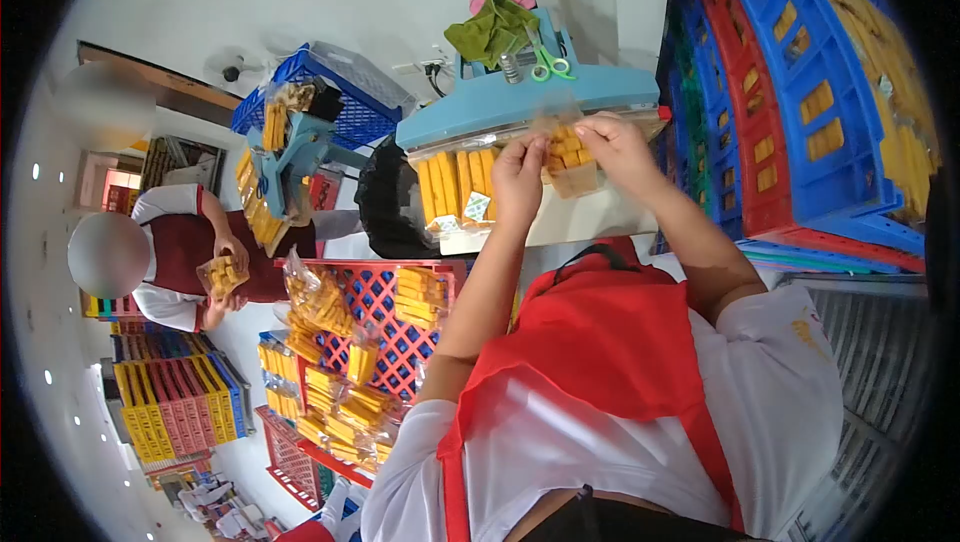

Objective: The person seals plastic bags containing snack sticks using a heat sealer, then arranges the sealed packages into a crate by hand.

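Both hands pinch a clear plastic bag [570, 147] of yellow stick-shaped pieces, its top edge toward the blue sealing machine [520, 107]. My left hand [519, 179] is closed on the bag's left edge. On the opposite upper side, my right hand [617, 150] grips the plastic with bent fingers. Beside my left hand, filled bags of yellow sticks [455, 184] lie against the machine, one with a green and white label [477, 206]. Whether the held bag touches the machine's bar, I cannot tell.
Green-handled scissors [550, 64] and a green cloth [491, 30] lie on the machine. Stacked blue crates [830, 92] rise at right. A red crate [385, 317] with filled bags stands at left. Beyond it, a co-worker [185, 252] holds another bag near a second machine [300, 157].
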Action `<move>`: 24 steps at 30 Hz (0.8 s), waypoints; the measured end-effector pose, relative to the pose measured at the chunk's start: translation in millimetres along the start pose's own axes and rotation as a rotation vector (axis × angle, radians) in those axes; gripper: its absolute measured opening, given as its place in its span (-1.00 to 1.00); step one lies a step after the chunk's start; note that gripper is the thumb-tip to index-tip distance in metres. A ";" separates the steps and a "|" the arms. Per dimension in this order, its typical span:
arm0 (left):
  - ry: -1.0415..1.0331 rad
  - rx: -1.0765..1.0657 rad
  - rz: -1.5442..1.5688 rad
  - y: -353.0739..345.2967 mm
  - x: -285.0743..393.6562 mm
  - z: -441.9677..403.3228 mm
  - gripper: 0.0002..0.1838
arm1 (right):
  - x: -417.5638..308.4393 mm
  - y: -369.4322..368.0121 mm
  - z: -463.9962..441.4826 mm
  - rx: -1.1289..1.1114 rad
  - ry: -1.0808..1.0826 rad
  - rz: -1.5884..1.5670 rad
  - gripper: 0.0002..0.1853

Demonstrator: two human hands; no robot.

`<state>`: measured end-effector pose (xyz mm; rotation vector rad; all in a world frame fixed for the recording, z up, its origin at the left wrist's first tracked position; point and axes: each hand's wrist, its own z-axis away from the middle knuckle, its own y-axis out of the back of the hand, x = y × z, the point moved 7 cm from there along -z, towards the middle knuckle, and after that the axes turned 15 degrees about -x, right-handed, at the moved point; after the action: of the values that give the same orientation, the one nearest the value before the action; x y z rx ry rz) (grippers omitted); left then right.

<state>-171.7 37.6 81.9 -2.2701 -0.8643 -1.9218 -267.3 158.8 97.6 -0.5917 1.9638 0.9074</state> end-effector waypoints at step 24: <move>0.267 0.020 0.756 -27.3 -25.0 6.0 -0.94 | 48.3 -12.1 4.1 -0.225 -0.196 -0.774 -0.95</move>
<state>-180.1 53.4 48.9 -1.8563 0.0256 -1.7472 -281.4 151.7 50.3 -1.2300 1.2867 0.6511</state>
